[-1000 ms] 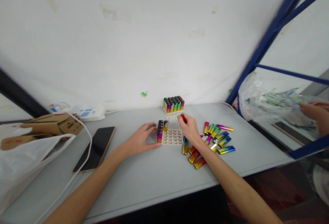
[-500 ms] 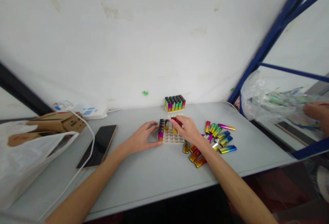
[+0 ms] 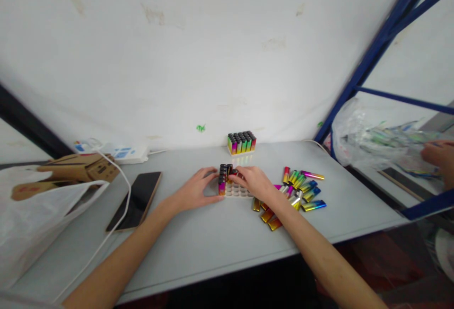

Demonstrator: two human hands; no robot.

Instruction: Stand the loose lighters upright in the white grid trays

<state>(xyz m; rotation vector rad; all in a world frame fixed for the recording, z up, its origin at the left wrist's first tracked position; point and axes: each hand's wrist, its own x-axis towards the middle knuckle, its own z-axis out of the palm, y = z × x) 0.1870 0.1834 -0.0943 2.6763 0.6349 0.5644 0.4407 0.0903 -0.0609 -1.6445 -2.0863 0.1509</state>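
Observation:
My left hand curves around the left end of a pale tray with rows of round holes, its thumb at the front corner and its fingers by the back. Along that end stands a row of upright lighters with black tops; the front one is magenta and orange. In my right hand a black-topped lighter is pinched over the tray, tilted and mostly covered by the fingers. Another lighter stands in the second row. Loose shiny lighters in several colours lie right of the tray, some hidden under my forearm.
Against the wall stands a filled block of lighters. Leftward lie a phone crossed by a white cable, a cardboard box and a white plastic bag. Beyond the blue frame, another person's hand touches a clear bag.
My right hand has moved left and slightly down with its lighter, which now tilts close to the second row. My left hand has stayed in place.

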